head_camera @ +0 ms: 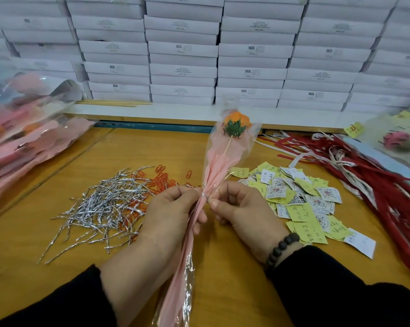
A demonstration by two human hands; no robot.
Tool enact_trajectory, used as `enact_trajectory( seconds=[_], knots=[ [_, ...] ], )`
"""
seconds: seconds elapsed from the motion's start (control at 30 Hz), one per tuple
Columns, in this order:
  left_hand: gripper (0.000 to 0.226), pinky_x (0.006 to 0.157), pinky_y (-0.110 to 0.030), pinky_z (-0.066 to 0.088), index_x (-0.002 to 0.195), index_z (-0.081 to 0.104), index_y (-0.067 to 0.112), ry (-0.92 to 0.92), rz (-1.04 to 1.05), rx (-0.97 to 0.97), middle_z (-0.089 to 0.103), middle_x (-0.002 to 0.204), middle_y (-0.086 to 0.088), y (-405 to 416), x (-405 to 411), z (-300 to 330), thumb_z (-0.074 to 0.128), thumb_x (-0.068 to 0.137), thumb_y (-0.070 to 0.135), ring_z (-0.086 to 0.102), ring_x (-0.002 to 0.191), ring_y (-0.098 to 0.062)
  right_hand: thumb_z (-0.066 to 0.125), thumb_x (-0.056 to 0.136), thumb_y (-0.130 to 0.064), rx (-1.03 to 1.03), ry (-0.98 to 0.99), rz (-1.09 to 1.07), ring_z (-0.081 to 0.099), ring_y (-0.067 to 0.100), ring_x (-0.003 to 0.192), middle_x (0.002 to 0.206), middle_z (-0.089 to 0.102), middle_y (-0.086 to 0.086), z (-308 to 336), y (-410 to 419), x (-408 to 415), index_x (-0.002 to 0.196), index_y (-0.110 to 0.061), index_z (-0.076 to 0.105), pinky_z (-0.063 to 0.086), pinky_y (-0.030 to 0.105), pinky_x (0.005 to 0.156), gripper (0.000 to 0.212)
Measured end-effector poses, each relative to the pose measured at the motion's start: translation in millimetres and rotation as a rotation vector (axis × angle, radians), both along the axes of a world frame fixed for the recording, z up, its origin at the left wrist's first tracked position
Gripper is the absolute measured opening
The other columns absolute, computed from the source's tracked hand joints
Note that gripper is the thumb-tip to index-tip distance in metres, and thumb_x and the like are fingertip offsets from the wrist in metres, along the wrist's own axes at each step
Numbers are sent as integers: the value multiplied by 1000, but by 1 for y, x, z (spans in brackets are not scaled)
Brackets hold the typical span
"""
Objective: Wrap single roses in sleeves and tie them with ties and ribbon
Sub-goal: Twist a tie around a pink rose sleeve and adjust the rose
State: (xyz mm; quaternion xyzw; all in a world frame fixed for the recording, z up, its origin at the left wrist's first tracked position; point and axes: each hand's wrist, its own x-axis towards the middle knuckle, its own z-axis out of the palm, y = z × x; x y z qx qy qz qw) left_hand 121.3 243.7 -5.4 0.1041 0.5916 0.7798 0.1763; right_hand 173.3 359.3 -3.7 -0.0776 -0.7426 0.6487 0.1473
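Two hands, left hand point(173, 208) and right hand point(241, 208), pinch one silver tie point(205, 197) round one sleeved orange rose point(237, 121), beside a pile of loose ties point(104, 204).

Two bare hands with black sleeves

The left hand point(173, 208) has a black long sleeve point(57, 303) pushed up the forearm. The right hand point(244, 208) wears a bracelet point(281, 247) of dark round beads at the wrist, above its own black sleeve point(340, 286).
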Motion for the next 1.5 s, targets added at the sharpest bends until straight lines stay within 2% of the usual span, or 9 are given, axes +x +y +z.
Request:
enact_trajectory(
  seconds=[0.13, 0.27, 0.43, 0.53, 0.67, 1.0, 1.13, 1.37, 1.5],
  knots=[
    [20, 32, -14, 31, 70, 58, 3, 3, 10, -9, 52, 44, -9, 1, 1, 2, 56, 90, 7, 36, 28, -13, 61, 85, 1, -2, 44, -9, 45, 6, 54, 61, 48, 3, -1, -1, 0, 69, -13, 56, 41, 16, 55, 22],
    [17, 32, -14, 30, 85, 43, 9, 25, 80, 24, 54, 43, -10, 1, 2, 5, 60, 88, 6, 37, 27, -14, 60, 85, 0, -7, 60, 5, 47, 16, 66, 72, 52, 14, -2, -1, 0, 70, -14, 56, 41, 21, 61, 21],
    [13, 32, -15, 31, 91, 47, 6, 61, 88, 33, 53, 43, -9, 2, 4, 8, 59, 88, 5, 38, 28, -14, 58, 86, 3, -3, 95, 17, 48, 19, 70, 74, 53, 16, -1, -2, 1, 70, -13, 56, 42, 23, 63, 22],
    [17, 33, -15, 29, 89, 43, 11, 63, 91, 44, 53, 43, -9, 2, 4, 9, 58, 89, 3, 37, 28, -15, 58, 86, 4, 7, 102, 18, 48, 17, 68, 73, 54, 14, -1, -2, 1, 71, -13, 56, 43, 19, 62, 22],
    [2, 33, -14, 32, 90, 55, 2, 63, 60, 25, 53, 43, -10, 2, 4, 8, 56, 89, 4, 38, 29, -13, 58, 86, 4, 5, 108, 9, 49, 8, 61, 70, 54, 9, 0, -3, 2, 71, -12, 57, 43, 14, 58, 22],
    [22, 33, -15, 36, 69, 65, -1, -27, 8, 19, 56, 46, -10, 2, 2, 2, 63, 84, 16, 42, 31, -13, 57, 86, 5, 16, 114, -4, 52, 3, 60, 68, 57, 2, 1, -3, 3, 74, -8, 59, 45, 13, 57, 17],
    [14, 32, -15, 36, 77, 69, -1, -56, -16, 16, 57, 47, -11, 1, 2, 2, 65, 81, 12, 43, 32, -12, 60, 85, 1, 101, 77, -56, 50, 14, 70, 79, 58, 10, 0, -2, 3, 73, -12, 58, 45, 20, 65, 18],
    [6, 32, -15, 36, 81, 67, 0, 4, 5, 25, 59, 50, -9, 3, 1, 1, 64, 81, 5, 48, 35, -10, 52, 91, -1, 26, 36, -5, 58, 6, 64, 73, 62, 3, 0, -4, 1, 81, -8, 56, 47, 16, 62, 13],
    [5, 32, -16, 36, 77, 65, 3, 66, 15, 6, 61, 52, -10, 3, 1, -1, 64, 81, -1, 51, 38, -10, 52, 91, 0, 10, 8, -20, 52, 5, 53, 65, 59, 2, 1, -3, 1, 80, -7, 56, 45, 16, 56, 13]
  ],
)
